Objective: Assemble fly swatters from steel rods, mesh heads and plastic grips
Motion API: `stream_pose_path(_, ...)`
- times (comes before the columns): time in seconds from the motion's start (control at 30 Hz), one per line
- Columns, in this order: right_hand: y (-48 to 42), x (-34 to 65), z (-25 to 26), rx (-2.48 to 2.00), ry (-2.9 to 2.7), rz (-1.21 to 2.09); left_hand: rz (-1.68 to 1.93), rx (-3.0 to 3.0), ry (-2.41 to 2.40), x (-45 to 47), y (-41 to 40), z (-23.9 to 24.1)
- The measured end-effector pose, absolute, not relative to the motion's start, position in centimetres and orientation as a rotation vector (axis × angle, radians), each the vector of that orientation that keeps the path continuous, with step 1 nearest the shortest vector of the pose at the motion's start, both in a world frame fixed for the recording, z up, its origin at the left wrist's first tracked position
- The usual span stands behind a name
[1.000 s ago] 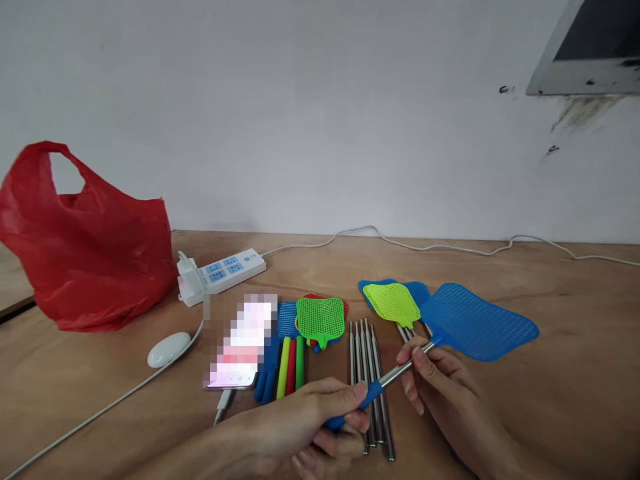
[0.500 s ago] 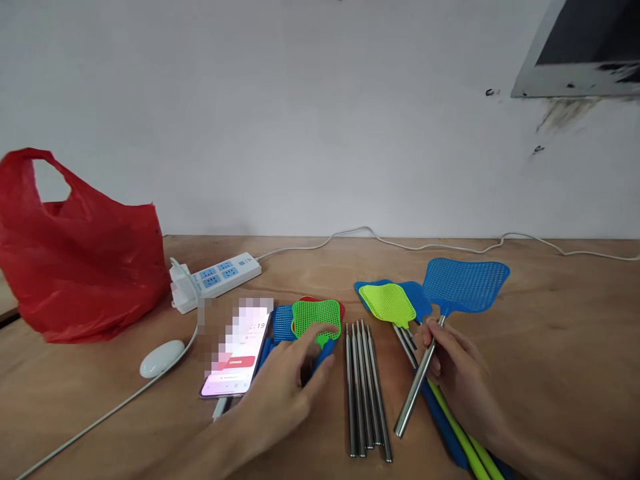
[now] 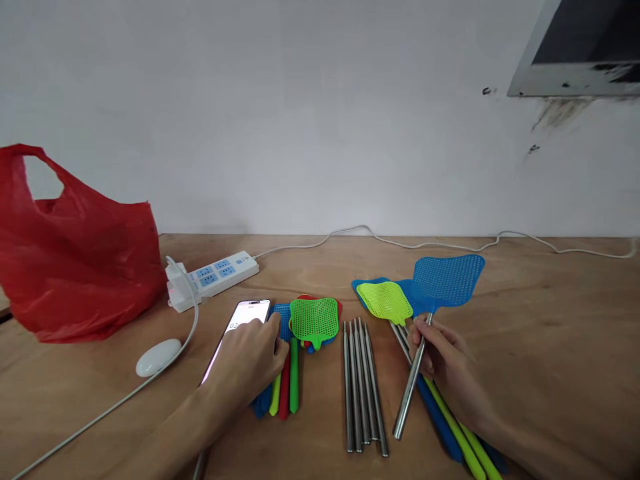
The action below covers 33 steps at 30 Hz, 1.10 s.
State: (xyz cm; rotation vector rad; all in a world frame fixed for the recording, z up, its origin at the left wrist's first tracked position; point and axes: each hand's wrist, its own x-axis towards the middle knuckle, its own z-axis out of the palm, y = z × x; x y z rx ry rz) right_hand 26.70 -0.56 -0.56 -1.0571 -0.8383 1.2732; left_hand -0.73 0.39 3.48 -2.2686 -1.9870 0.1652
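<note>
My right hand (image 3: 443, 363) grips the steel shaft of a blue fly swatter (image 3: 447, 279), whose mesh head lies over a pile of finished swatters with a yellow-green head (image 3: 384, 300). My left hand (image 3: 246, 360) rests flat on a lit phone (image 3: 246, 313), fingers spread, holding nothing. Just right of that hand lie loose swatter heads, the top one green (image 3: 315, 320), and coloured plastic handles (image 3: 284, 387). Several bare steel rods (image 3: 361, 385) lie side by side between my two hands.
A red plastic bag (image 3: 75, 257) stands at the left. A white power strip (image 3: 213, 272) and its cables run along the back of the wooden table (image 3: 560, 347). A white charger puck (image 3: 158, 356) lies near the phone. A grey panel hangs top right.
My left hand let go of the blue handle and moved left onto the phone. The right hand swung the swatter upright and laid its head toward the finished pile.
</note>
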Motion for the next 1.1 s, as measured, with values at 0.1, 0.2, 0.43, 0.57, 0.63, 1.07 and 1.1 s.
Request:
stream_pose_path(0.1,-0.6,26.7,-0.6,-1.063,-0.849,1.278,0.169,-2.276,-1.981,-0.8,0.4,3.3)
stream_pose_path(0.2,-0.6,26.7,-0.4,-1.069,-0.864,1.279,0.153,-2.261,-1.984,-0.8,0.3,3.4)
stream_pose_path(0.43,-0.4,26.7,-0.5,-1.004,-0.898,1.374,-0.019,-2.351,-1.850,0.0,0.3,2.7)
stream_pose_path(0.57,-0.6,27.1,-0.3,-0.842,-0.931,1.563,-0.229,-2.610,-1.650,0.2,-0.2,1.3)
stream_pose_path(0.63,-0.9,27.3,0.1,-0.826,-0.946,1.664,-0.366,-2.684,-1.603,0.2,-0.3,0.9)
stream_pose_path(1.07,-1.7,27.4,0.5,-0.729,-1.087,2.316,-1.143,-2.711,-1.558,0.2,-0.5,1.5)
stream_pose_path(1.1,-1.8,27.3,0.4,-0.740,-1.107,2.332,-1.155,-2.742,-1.539,0.3,-0.4,1.5)
